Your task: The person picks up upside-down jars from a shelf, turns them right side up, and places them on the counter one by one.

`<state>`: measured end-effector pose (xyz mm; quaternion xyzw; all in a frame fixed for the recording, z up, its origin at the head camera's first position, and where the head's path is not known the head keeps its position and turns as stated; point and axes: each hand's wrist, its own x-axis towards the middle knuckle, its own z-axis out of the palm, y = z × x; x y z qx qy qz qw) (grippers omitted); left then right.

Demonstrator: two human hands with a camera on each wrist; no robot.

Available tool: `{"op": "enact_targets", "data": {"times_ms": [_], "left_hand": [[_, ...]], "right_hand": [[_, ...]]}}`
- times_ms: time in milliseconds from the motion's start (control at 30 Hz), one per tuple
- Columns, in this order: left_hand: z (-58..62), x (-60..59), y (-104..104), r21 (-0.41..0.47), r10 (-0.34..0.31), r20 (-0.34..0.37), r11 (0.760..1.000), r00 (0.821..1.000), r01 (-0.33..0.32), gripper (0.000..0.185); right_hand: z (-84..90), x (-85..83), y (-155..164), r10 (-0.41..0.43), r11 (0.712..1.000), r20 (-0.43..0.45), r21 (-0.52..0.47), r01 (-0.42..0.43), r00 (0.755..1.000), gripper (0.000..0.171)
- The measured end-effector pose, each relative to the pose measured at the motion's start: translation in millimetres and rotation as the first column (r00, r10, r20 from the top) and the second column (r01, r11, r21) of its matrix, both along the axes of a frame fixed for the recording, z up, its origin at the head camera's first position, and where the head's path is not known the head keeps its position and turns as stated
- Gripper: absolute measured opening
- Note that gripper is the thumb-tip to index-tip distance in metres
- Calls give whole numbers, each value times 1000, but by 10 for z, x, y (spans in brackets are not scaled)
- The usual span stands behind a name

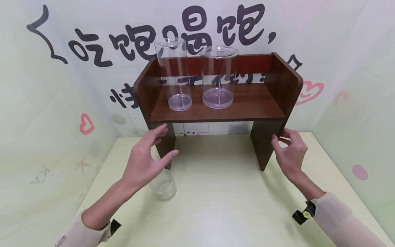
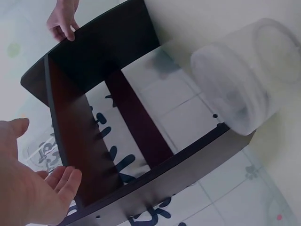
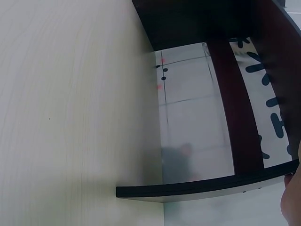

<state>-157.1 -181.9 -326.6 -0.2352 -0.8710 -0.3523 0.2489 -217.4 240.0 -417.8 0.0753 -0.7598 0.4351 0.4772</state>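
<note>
One dark wooden shelf (image 1: 216,103) stands on the pale tabletop (image 1: 222,206), and both hands are at its legs. The left hand (image 1: 148,157) hovers by the shelf's left leg with its grip released: fingers straight and spread, thumb out, holding nothing. In the left wrist view the same open fingers (image 2: 61,181) lie just beside the shelf's edge. The right hand (image 1: 290,151) is at the right leg, fingers loosely curled against the wood; whether it truly grasps the leg I cannot tell, since the right wrist view shows only a sliver of the hand (image 3: 292,202) near the leg's edge (image 3: 207,186).

There are three clear jars. Two stand upright on the shelf board, well set: a tall narrow jar (image 1: 174,73) on the left and a wider jar (image 1: 219,77) just beside it on the right, apart from each other. The third, a frosted jar (image 1: 163,187), lies on the tabletop below the left hand, near the shelf's left leg, not touched.

Judging from this, two jars are placed and one is left on the tabletop.
</note>
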Motion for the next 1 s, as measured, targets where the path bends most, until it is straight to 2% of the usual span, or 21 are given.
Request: {"op": "enact_targets", "data": {"times_ms": [133,333,600,700,1000], "left_hand": [[127,-60,35,79,-6,-52,997,999,10,85],[320,-182,144,173,-15,-51,985,999,24,84],[592,-449,310,313,24,-80,950,997,2,82],[686,-551,370,347,35,-70,938,997,-8,84],[923,-872,502,405,116,-15,909,993,-100,94]], "right_hand": [[-9,-6,20,0,1000,3,15,0,1000,24],[0,-15,16,2,1000,5,18,-2,1000,24],[5,5,-9,-1,1000,-2,-7,1,1000,23],[9,13,-7,-2,1000,4,4,2,1000,24],[11,11,-1,-7,1000,2,15,7,1000,23]]}}
